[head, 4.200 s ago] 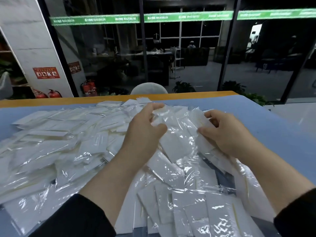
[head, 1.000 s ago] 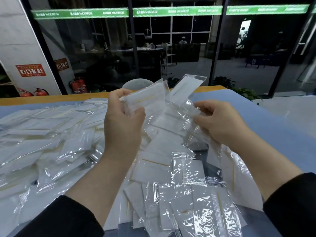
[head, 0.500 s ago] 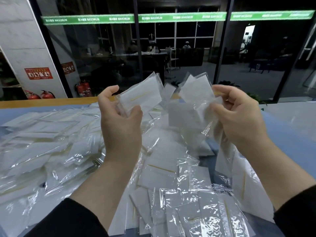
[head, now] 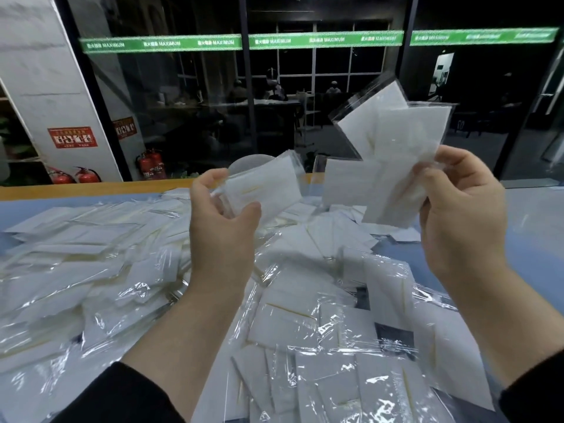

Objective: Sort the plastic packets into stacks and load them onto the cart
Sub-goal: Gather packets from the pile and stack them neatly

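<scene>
Both hands raised apart over the loose packet heap (head: 274,300) on the blue table (head: 534,227): left hand (head: 222,227) pinches a small squared packet stack (head: 262,190), right hand (head: 457,215) grips a fanned packet bunch (head: 387,160), probably to merge them. No cart in view

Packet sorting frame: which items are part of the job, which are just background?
Job:
- left hand gripping a small stack of clear plastic packets
- right hand gripping a fanned bunch of clear plastic packets
- loose heap of clear plastic packets on the blue table

Background:
- red fire extinguishers
- red wall sign
- green window banner

No cart in view.
</scene>
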A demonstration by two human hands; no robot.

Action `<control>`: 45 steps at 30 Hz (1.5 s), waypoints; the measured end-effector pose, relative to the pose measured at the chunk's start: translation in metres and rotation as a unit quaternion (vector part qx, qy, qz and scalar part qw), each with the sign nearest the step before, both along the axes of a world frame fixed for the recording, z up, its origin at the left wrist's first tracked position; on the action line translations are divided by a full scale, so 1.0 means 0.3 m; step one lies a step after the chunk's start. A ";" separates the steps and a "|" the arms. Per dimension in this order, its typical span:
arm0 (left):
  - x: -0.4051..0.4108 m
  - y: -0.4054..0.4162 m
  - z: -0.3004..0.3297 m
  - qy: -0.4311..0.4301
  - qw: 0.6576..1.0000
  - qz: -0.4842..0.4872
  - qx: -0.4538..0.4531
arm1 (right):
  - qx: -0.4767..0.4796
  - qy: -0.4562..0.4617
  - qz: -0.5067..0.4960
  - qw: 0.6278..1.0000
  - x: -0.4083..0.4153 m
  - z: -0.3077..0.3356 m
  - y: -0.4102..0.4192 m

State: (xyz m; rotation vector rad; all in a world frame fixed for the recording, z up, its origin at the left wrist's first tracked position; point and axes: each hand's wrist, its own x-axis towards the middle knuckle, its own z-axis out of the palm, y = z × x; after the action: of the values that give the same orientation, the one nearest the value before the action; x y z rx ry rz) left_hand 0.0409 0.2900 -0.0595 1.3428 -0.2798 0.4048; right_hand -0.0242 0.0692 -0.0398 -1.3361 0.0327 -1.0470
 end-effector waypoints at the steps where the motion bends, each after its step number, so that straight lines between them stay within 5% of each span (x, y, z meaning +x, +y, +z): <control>1: -0.002 -0.005 -0.004 0.018 0.999 -0.029 0.002 | 0.023 -0.004 0.024 0.999 0.002 0.001 0.004; 8: -0.049 -0.059 -0.005 0.143 0.970 -0.189 -0.053 | -0.046 0.118 0.048 0.991 0.046 -0.069 0.074; 16: -0.033 -0.046 -0.042 0.119 0.971 -0.206 -0.018 | -0.236 0.165 0.069 0.955 0.033 -0.067 0.091; 22: -0.036 -0.052 -0.040 0.125 0.974 -0.191 0.014 | -0.398 0.198 0.104 0.890 0.046 -0.082 0.088; 31: 0.002 -0.025 -0.052 0.127 0.979 -0.151 -0.040 | -0.283 0.326 0.095 0.897 0.047 -0.091 0.061; 39: 0.005 -0.014 -0.042 0.123 0.983 -0.133 -0.040 | -0.274 0.204 0.022 0.940 0.046 -0.077 0.032; 45: -0.035 -0.034 -0.027 0.140 0.971 -0.191 0.014 | -0.406 0.153 -0.012 0.901 0.034 -0.069 0.037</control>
State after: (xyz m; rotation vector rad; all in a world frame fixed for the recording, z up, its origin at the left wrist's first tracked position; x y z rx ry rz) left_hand 0.0303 0.2798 -0.0677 1.3200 -0.3002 -0.1131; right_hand -0.0140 0.0802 -0.0605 -2.2578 -0.1744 -0.8827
